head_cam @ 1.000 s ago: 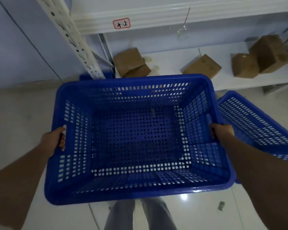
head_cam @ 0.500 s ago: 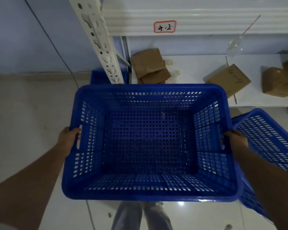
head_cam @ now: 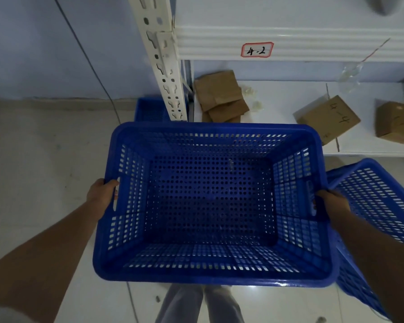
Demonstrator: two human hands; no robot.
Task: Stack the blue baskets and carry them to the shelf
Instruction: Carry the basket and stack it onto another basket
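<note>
Pale glossy floor tiles (head_cam: 44, 159) run under you, and your trouser legs (head_cam: 196, 304) show at the bottom edge. Just above them you hold a blue basket (head_cam: 210, 271) off the floor, level and open side up, with nothing visible inside it. Your left hand (head_cam: 102, 194) is closed on its left rim, fingers curled into the handle slot. Your right hand (head_cam: 331, 203) grips the right rim in the same way at the opposite handle, so the basket hangs between both arms.

Just beside your right arm, a second blue basket (head_cam: 378, 201) sits lower and tilted, its near corner tucked behind the held one; whether the two touch cannot be told.

Beyond the held basket's far rim stands a white slotted upright (head_cam: 163, 66) of the shelf. A third blue basket (head_cam: 149, 110) peeks out behind that post near the wall. To the right, the lower shelf board (head_cam: 278, 101) carries cardboard boxes: a pile (head_cam: 219, 96) near the post, one marked box (head_cam: 329, 117) further along, and another (head_cam: 394, 122) at the right edge. Above them, the upper shelf's front edge bears a label (head_cam: 257, 49) reading 4-2.
</note>
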